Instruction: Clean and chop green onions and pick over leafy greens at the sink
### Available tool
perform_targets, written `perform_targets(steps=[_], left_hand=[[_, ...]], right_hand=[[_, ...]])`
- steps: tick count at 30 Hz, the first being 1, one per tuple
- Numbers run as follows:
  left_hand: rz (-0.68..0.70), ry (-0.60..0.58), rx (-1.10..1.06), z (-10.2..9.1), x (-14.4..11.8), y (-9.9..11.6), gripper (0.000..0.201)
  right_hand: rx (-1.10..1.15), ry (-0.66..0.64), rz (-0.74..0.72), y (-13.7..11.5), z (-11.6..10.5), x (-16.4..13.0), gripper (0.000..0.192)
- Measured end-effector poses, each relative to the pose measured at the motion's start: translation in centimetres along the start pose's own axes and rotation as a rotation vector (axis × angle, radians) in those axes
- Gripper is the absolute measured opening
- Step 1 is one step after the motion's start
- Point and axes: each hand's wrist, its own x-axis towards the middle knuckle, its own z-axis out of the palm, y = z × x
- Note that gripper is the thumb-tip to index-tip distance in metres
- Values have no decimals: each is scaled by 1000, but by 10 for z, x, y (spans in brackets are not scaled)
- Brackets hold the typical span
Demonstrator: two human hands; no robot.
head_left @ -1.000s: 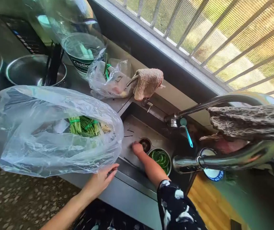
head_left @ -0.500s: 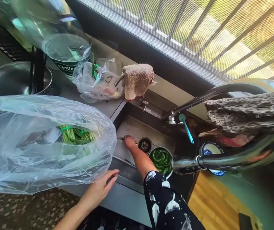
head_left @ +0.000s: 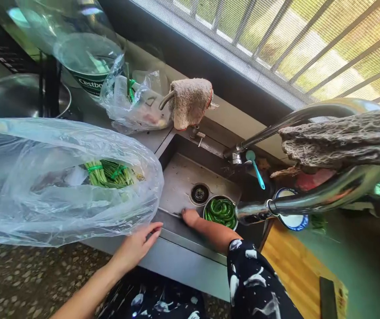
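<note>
My right hand (head_left: 190,217) is down in the steel sink (head_left: 176,179), at its near side beside the drain (head_left: 199,193). Its fingers look curled together; whatever may be in them is too small to make out. Just right of it stands a round bowl of green peppers (head_left: 221,212). My left hand (head_left: 141,243) lies at the sink's front edge, thumb apart from the stretched fingers, holding nothing. It is right by a large clear plastic bag (head_left: 60,212), in which green-tied bundles of stalks (head_left: 106,173) show through.
A chrome faucet (head_left: 296,208) arches over the right side, with a grey mesh cloth (head_left: 336,139) draped on it. Nearby are a turquoise brush (head_left: 258,173), a blue-rimmed bowl (head_left: 301,221) and a wooden board (head_left: 296,270). Behind stand a hanging towel (head_left: 191,102), a bagged package (head_left: 143,110) and a pot (head_left: 10,99).
My right hand has moved from left of the drain toward the sink's near side, closer to the pepper bowl. My left hand stays by the bag. The view has shifted slightly.
</note>
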Motion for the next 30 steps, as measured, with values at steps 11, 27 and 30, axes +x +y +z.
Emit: perform_targets(steps=[11,27,30], left_hand=[[130,-17,-70,1,-10,27,29],[194,-94,-195,-113,-86,47,26],[199,-52,-230,-126,-93,36,27]], right_hand=[[71,430,222,6,-97,16,36],[239,1354,-189,-154,-332,-50,21],[255,1453,-280,-199,-417,-27,19]])
